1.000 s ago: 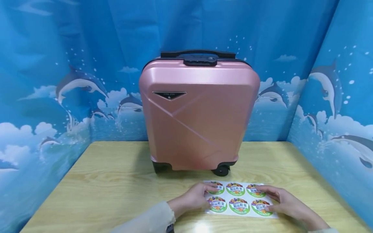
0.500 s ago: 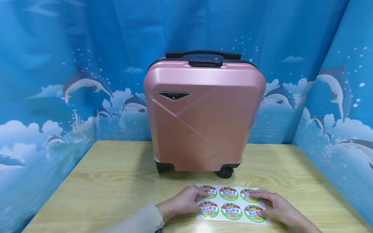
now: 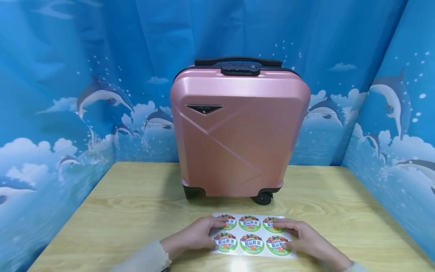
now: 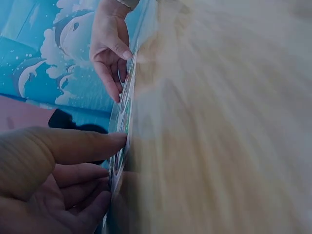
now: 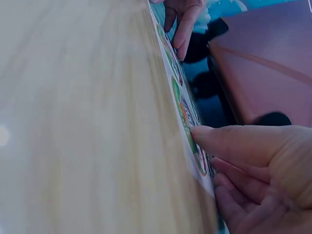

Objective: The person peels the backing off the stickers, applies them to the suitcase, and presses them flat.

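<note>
Glossy white rectangular sheet of six round fruit-print stickers [image 3: 251, 233], two rows of three, lies near side of pale wood-grain table [image 3: 136, 204], a little right of centre, looks flat. Left hand [image 3: 200, 232] at its left end: thumb and fingers apart, loosely bent, thumb by the near-left sticker, fingertips on the far-left one. Right hand [image 3: 304, 236] mirrors this at the right end, thumb on the near-right sticker, index finger on the far-right one. Both hands half spread, tips resting on the sheet; no firm grip seen, cannot tell if any fingertip is tucked under an edge.

Handling, my judgement: very light, thin, bendy, slick on top, likely to slide easily on the table. Creases or curls if squeezed inward. Best hold: white margins at left and right ends, thumb above and fingers below, light tension, off the printed circles.

Just beyond the sheet, apart from it: upright pink hard-shell suitcase [image 3: 238, 139], with black wheel [image 3: 262, 198] at its near-right bottom corner, dark triangular badge [image 3: 205, 108] upper left, black carry handle [image 3: 238, 59] on top. Farthest: blue dolphin-print curtain [image 3: 142, 37] behind, also along left and right sides
</note>
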`<state>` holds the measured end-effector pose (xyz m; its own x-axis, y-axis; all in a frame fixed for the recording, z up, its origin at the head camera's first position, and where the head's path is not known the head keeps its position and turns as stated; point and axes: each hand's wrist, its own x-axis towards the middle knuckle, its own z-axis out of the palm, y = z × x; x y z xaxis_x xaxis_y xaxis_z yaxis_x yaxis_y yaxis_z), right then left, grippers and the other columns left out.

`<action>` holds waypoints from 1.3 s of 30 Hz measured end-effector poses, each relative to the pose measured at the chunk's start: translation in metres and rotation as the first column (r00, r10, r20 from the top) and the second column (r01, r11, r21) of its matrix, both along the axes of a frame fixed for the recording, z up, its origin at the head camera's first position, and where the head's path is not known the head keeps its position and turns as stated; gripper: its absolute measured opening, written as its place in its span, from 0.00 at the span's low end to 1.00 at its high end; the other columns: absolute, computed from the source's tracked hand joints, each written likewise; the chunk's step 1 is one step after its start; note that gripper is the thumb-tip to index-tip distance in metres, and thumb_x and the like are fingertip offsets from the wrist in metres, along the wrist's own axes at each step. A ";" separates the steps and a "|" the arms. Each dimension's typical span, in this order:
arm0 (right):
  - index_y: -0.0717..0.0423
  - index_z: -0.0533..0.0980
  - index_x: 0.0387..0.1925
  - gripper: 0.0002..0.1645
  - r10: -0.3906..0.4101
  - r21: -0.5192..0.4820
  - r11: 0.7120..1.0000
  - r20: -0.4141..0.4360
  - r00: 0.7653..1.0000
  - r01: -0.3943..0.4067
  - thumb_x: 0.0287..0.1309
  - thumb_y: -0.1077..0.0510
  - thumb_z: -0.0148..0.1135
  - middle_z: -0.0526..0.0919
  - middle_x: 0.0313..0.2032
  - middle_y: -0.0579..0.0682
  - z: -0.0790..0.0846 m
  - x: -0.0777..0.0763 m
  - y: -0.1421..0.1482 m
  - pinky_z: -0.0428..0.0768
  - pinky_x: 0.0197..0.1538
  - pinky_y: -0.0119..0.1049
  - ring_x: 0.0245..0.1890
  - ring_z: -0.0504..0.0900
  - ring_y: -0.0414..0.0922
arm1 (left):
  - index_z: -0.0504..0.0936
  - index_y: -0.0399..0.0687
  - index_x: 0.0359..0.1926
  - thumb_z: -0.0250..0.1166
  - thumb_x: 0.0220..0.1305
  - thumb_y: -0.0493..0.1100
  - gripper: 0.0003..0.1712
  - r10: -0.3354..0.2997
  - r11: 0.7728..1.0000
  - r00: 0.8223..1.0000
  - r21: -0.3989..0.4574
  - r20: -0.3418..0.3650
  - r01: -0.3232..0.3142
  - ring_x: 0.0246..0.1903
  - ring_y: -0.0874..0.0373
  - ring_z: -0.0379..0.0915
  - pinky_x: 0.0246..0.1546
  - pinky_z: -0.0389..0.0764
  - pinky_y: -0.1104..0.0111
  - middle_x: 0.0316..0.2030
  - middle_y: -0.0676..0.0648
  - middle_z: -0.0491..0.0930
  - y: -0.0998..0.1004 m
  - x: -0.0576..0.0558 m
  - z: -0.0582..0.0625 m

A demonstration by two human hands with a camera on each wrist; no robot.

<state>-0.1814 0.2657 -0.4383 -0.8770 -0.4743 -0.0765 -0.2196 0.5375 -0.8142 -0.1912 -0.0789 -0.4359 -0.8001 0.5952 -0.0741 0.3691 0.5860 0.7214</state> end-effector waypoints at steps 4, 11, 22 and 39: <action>0.52 0.75 0.56 0.32 0.054 -0.049 0.997 -0.042 0.998 -0.056 0.46 0.55 0.70 0.70 0.62 0.60 -0.002 -0.003 -0.012 0.59 0.57 0.17 0.64 0.64 0.46 | 0.75 0.43 0.59 0.72 0.38 0.30 0.40 0.008 0.997 0.996 0.076 0.085 -0.015 0.66 0.45 0.57 0.66 0.54 0.50 0.63 0.51 0.69 -0.018 -0.002 0.001; 0.55 0.75 0.56 0.32 0.079 -0.090 0.992 -0.048 0.996 -0.083 0.46 0.58 0.70 0.68 0.62 0.64 -0.005 -0.007 -0.030 0.62 0.57 0.19 0.62 0.66 0.50 | 0.74 0.44 0.60 0.71 0.39 0.27 0.41 0.053 0.975 0.966 0.194 0.254 -0.105 0.62 0.44 0.62 0.63 0.64 0.55 0.63 0.45 0.69 -0.040 -0.002 0.004; 0.53 0.76 0.55 0.30 0.079 -0.057 0.995 -0.066 0.995 -0.082 0.45 0.58 0.71 0.71 0.61 0.59 -0.003 -0.010 -0.048 0.65 0.58 0.21 0.61 0.67 0.55 | 0.75 0.45 0.59 0.70 0.42 0.27 0.37 0.072 0.955 0.912 0.236 0.404 -0.180 0.59 0.38 0.65 0.58 0.70 0.54 0.63 0.38 0.67 -0.063 -0.008 0.011; 0.55 0.76 0.54 0.30 0.114 -0.069 0.991 -0.038 0.993 -0.116 0.44 0.60 0.71 0.71 0.61 0.59 -0.004 -0.010 -0.064 0.66 0.58 0.22 0.63 0.66 0.54 | 0.73 0.36 0.59 0.69 0.46 0.28 0.35 0.030 0.956 0.931 0.261 0.364 -0.133 0.58 0.37 0.66 0.56 0.72 0.56 0.60 0.33 0.68 -0.081 -0.007 0.006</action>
